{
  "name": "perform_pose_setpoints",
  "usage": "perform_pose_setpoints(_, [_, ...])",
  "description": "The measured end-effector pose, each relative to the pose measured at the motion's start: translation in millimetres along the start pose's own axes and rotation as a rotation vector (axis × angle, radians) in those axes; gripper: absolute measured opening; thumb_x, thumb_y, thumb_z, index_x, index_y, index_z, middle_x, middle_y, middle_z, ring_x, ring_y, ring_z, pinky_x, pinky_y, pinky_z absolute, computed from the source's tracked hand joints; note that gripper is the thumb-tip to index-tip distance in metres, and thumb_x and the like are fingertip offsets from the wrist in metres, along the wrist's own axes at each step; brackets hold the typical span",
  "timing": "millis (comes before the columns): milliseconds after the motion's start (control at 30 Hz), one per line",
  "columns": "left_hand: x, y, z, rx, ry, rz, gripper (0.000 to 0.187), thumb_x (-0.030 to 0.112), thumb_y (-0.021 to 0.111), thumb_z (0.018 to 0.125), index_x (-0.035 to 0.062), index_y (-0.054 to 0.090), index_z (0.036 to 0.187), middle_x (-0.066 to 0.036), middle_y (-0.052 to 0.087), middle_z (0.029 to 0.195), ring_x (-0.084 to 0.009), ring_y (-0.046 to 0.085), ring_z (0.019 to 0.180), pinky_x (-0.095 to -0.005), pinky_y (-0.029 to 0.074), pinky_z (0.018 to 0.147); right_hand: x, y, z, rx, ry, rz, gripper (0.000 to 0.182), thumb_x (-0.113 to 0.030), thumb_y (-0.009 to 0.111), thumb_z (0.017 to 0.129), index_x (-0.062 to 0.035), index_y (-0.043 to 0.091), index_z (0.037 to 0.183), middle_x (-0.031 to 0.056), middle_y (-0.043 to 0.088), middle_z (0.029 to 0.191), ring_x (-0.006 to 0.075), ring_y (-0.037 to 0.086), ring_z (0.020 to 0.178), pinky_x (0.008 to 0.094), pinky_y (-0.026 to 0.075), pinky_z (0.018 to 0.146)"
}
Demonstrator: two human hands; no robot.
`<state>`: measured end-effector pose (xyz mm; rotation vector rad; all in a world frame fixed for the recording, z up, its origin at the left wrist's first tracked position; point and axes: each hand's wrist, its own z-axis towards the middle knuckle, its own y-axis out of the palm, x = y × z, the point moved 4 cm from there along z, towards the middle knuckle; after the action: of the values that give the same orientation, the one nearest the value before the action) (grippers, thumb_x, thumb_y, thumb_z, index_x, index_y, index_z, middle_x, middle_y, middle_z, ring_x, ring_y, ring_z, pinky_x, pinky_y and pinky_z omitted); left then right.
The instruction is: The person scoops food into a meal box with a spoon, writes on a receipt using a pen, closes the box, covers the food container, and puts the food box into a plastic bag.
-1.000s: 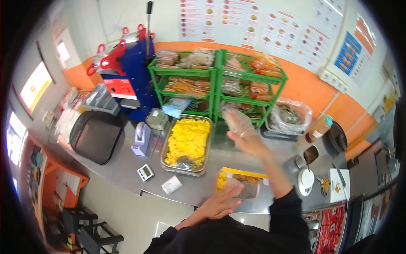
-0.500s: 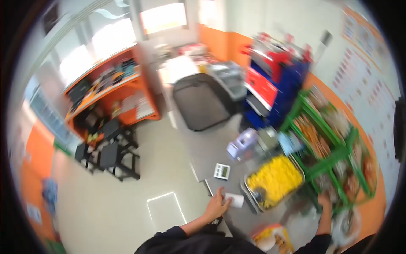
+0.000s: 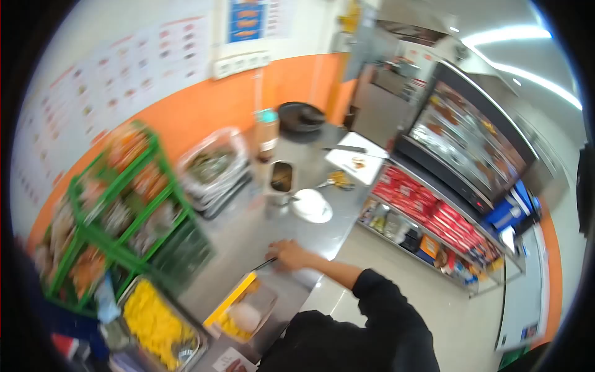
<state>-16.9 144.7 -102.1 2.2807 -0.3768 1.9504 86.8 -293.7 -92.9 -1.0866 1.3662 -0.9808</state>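
Observation:
My right hand [image 3: 289, 255] is low over the steel table, fingers curled round a thin dark pen-like stick [image 3: 265, 264] whose kind is blurred. Just below it lies an open yellow-edged food box [image 3: 243, 313] with yellow food and a pale rounded item inside. At the bottom edge, only a few fingers of my left hand [image 3: 236, 366] show, touching a small white printed card [image 3: 228, 358]; their grip is mostly out of frame. Left of the box stands a metal tray [image 3: 199, 343] of yellow food with a scoop in it.
Green crates [image 3: 114, 245] of bagged ingredients stand at left. Beyond my right hand are a metal container [image 3: 280, 186], a white bowl [image 3: 312, 206], a bottle [image 3: 267, 136] and a white cutting board [image 3: 365, 172] with a knife. A glass display cabinet [image 3: 465, 133] stands at right.
My view has swung right, toward the cutting board and cabinet. My right hand has moved from beside the green crates to above the food box. My left hand remains by the white card.

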Motion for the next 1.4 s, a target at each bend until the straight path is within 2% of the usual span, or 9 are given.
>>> perform_pose_setpoints(133, [38.5, 88.7, 69.6, -0.657, 0.149, 0.453, 0.028, 0.019, 0.059, 0.094, 0.0002, 0.060, 0.115, -0.012, 0.064, 0.111, -0.0262, 0.059, 0.103, -0.0359, 0.046, 0.092, 10.0, 29.6, -31.3, 0.317, -0.054, -0.057, 0.026, -0.027, 0.066, 0.081, -0.0121, 0.063, 0.102, 0.0100, 0.051, 0.110, 0.0270, 0.049, 0.106, 0.0446, 0.042, 0.084])
perform_pose_setpoints(367, [13.6, 252.3, 94.5, -0.586, 0.149, 0.284, 0.032, 0.006, 0.058, 0.086, -0.0014, 0.060, 0.117, -0.017, 0.063, 0.113, -0.0275, 0.056, 0.111, -0.0374, 0.038, 0.101, 68.8, 12.8, -67.2, 0.403, 0.048, 0.381, 0.020, -0.011, 0.056, 0.086, -0.0021, 0.051, 0.103, 0.0148, 0.051, 0.104, 0.0345, 0.052, 0.101, 0.0435, 0.044, 0.086])
perform_pose_setpoints(467, [-4.4, 288.7, 115.2, -0.211, 0.265, 0.392, 0.039, 0.007, 0.059, 0.085, -0.0003, 0.058, 0.123, -0.020, 0.061, 0.118, -0.0342, 0.055, 0.114, -0.0406, 0.038, 0.101, 99.3, 26.7, -44.1, 0.434, -0.096, 0.697, 0.032, 0.000, 0.051, 0.082, 0.0027, 0.044, 0.113, 0.0257, 0.053, 0.111, 0.0456, 0.050, 0.110, 0.0493, 0.042, 0.092])
perform_pose_setpoints(633, [42.2, 308.9, 118.8, 0.136, 0.120, 0.613, 0.033, 0.015, 0.053, 0.097, 0.0002, 0.057, 0.126, -0.022, 0.059, 0.123, -0.0340, 0.055, 0.114, -0.0393, 0.042, 0.098, 109.9, 17.0, -14.5, 0.401, -0.156, 0.540, 0.031, -0.003, 0.051, 0.081, 0.0015, 0.045, 0.111, 0.0201, 0.052, 0.100, 0.0383, 0.054, 0.096, 0.0439, 0.042, 0.087])
perform_pose_setpoints(967, [29.4, 290.4, 145.7, 0.018, -0.105, 0.616, 0.050, 0.031, 0.054, 0.096, 0.0104, 0.042, 0.140, -0.022, 0.057, 0.122, -0.0330, 0.059, 0.099, -0.0391, 0.047, 0.092, 87.0, 25.8, 20.1, 0.679, -0.365, 0.354, 0.027, -0.007, 0.049, 0.083, -0.0021, 0.046, 0.109, 0.0153, 0.054, 0.093, 0.0292, 0.056, 0.085, 0.0398, 0.042, 0.081])
perform_pose_setpoints(1200, [48.9, 312.8, 175.1, -0.085, 0.361, 0.577, 0.066, 0.049, 0.051, 0.095, 0.0166, 0.031, 0.149, -0.027, 0.061, 0.108, -0.0317, 0.060, 0.087, -0.0397, 0.052, 0.079, 88.9, 3.2, 41.7, 0.026, -0.239, 0.336, 0.033, -0.013, 0.051, 0.082, -0.0085, 0.045, 0.114, 0.0115, 0.057, 0.091, 0.0272, 0.060, 0.083, 0.0422, 0.044, 0.076])
perform_pose_setpoints(1267, [42.6, 306.7, 186.7, -0.141, 0.167, 0.731, 0.067, 0.050, 0.050, 0.095, 0.0174, 0.029, 0.150, -0.028, 0.061, 0.105, -0.0320, 0.061, 0.087, -0.0415, 0.051, 0.076, 86.7, 20.4, 43.0, -0.072, -0.276, 0.327, 0.033, -0.014, 0.051, 0.082, -0.0113, 0.045, 0.115, 0.0100, 0.057, 0.090, 0.0269, 0.059, 0.085, 0.0452, 0.043, 0.078])
perform_pose_setpoints(1367, [28.4, 309.7, 198.5, -0.173, 0.054, 1.018, 0.067, 0.048, 0.051, 0.095, 0.0188, 0.028, 0.150, -0.029, 0.063, 0.094, -0.0345, 0.062, 0.081, -0.0482, 0.049, 0.068, 86.7, 22.0, 43.7, 0.563, -0.356, 0.279, 0.031, -0.017, 0.055, 0.083, -0.0163, 0.046, 0.113, 0.0099, 0.057, 0.091, 0.0288, 0.059, 0.090, 0.0509, 0.039, 0.085])
perform_pose_setpoints(1400, [44.4, 319.4, 201.8, -0.057, 0.523, 1.017, 0.058, 0.044, 0.052, 0.095, 0.0163, 0.038, 0.144, -0.026, 0.064, 0.090, -0.0350, 0.062, 0.073, -0.0489, 0.048, 0.064, 85.4, 19.1, 44.8, 0.599, -0.448, 0.386, 0.026, -0.019, 0.056, 0.085, -0.0142, 0.051, 0.110, 0.0129, 0.055, 0.100, 0.0307, 0.054, 0.099, 0.0543, 0.037, 0.089])
